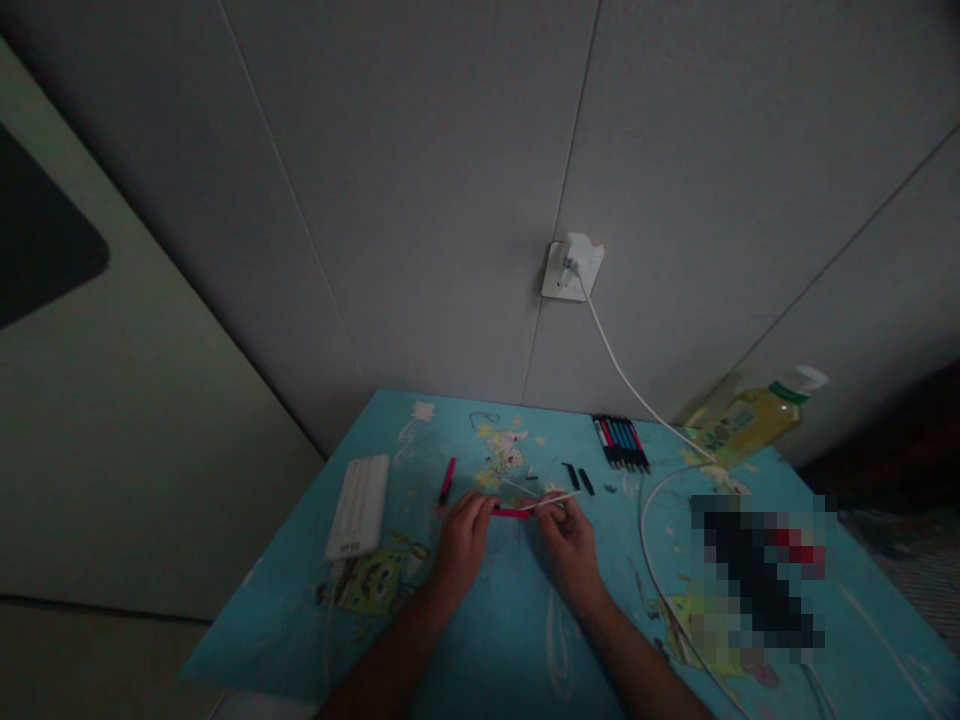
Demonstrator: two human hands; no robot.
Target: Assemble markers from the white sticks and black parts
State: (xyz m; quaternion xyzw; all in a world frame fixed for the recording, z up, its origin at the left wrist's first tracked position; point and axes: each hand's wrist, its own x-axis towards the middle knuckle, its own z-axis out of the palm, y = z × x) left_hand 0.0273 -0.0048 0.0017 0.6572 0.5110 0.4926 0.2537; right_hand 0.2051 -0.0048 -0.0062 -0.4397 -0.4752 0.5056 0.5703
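Low over the table, my left hand [466, 525] grips one end of a red pen barrel [513, 513]. The fingers of my right hand [566, 525] are closed at the barrel's other end. A thin white stick like a pen refill [551, 500] also runs through the right fingers, slanting up to the right. Left of my hands lies a red and black pen part [448, 481]. Beyond my right hand are small black pen parts [580, 478], and another thin pale stick [519, 487] lies behind the barrel. My fingertips partly hide both barrel ends.
Several pens [621, 443] lie in a row at the back right. A white power bank [358, 507] is on the left. A bottle of yellow liquid [750, 418] stands at the right. From the wall socket [572, 268], a white cable [643, 520] crosses the blue patterned table [495, 640].
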